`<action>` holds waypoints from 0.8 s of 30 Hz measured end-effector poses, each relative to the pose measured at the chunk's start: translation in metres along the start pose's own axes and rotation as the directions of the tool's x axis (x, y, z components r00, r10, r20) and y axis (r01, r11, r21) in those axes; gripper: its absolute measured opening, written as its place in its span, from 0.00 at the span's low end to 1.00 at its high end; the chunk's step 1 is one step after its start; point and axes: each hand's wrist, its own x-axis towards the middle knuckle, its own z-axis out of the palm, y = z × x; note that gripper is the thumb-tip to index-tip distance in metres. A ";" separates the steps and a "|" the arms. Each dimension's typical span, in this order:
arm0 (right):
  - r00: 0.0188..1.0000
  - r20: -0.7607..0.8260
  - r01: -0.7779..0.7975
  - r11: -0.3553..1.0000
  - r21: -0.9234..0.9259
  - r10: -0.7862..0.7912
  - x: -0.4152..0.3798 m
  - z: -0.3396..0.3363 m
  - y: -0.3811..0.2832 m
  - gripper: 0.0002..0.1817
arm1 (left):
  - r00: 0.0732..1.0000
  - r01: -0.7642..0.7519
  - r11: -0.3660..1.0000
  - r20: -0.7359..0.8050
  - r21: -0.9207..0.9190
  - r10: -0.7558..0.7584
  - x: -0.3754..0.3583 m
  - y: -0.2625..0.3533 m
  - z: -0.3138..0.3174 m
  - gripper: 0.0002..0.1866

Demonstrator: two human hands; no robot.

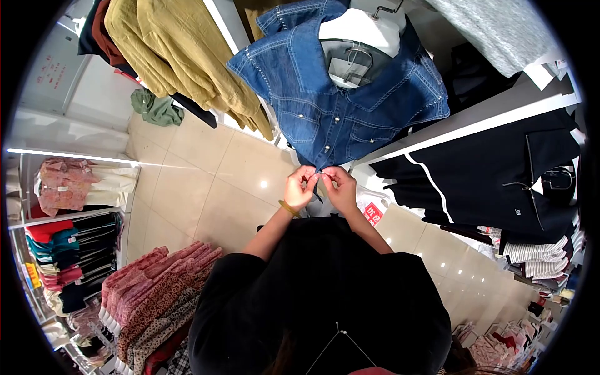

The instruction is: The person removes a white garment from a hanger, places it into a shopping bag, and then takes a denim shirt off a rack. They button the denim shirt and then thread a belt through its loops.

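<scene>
The left fingers (306, 172) and right fingers (334, 173) pinch the front of the denim shirt (300, 100), which hangs just beyond them on a white hanger (369, 30); the exact bit gripped is too small to tell.

Straight ahead, a shirt (300, 87) hangs on a hanger (365, 30), with the left hand (300, 189) and right hand (341, 189) side by side at its lower front. Left of the shirt hang tops (178, 50); past them, a cloth (156, 108) lies on the floor (197, 156). A jacket (494, 165) hangs to the right. Far left, clothes (72, 247) sit on shelves (75, 156); blouses (159, 294) hang nearer.
</scene>
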 end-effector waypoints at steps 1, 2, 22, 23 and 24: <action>1.000 0.007 -0.011 0.999 0.046 0.010 0.000 0.000 0.000 0.05 | 1.000 0.010 1.000 -0.004 -0.005 -0.010 0.000 -0.001 0.000 0.02; 1.000 0.014 -0.021 0.996 0.092 0.020 -0.001 0.001 -0.001 0.05 | 1.000 0.020 1.000 -0.009 -0.009 -0.020 0.000 -0.002 0.000 0.02; 0.999 0.028 0.021 1.000 0.022 -0.021 0.004 -0.005 -0.010 0.04 | 0.959 0.111 0.961 0.279 -0.254 -0.037 0.005 -0.002 -0.015 0.01; 0.999 0.034 0.013 0.998 0.056 -0.015 0.005 -0.005 -0.010 0.04 | 0.969 0.047 0.989 0.247 -0.140 -0.011 0.005 -0.002 -0.015 0.01; 0.999 0.034 0.013 0.998 0.056 -0.015 0.005 -0.006 -0.012 0.04 | 0.969 0.047 0.989 0.247 -0.140 -0.011 0.006 0.006 -0.015 0.01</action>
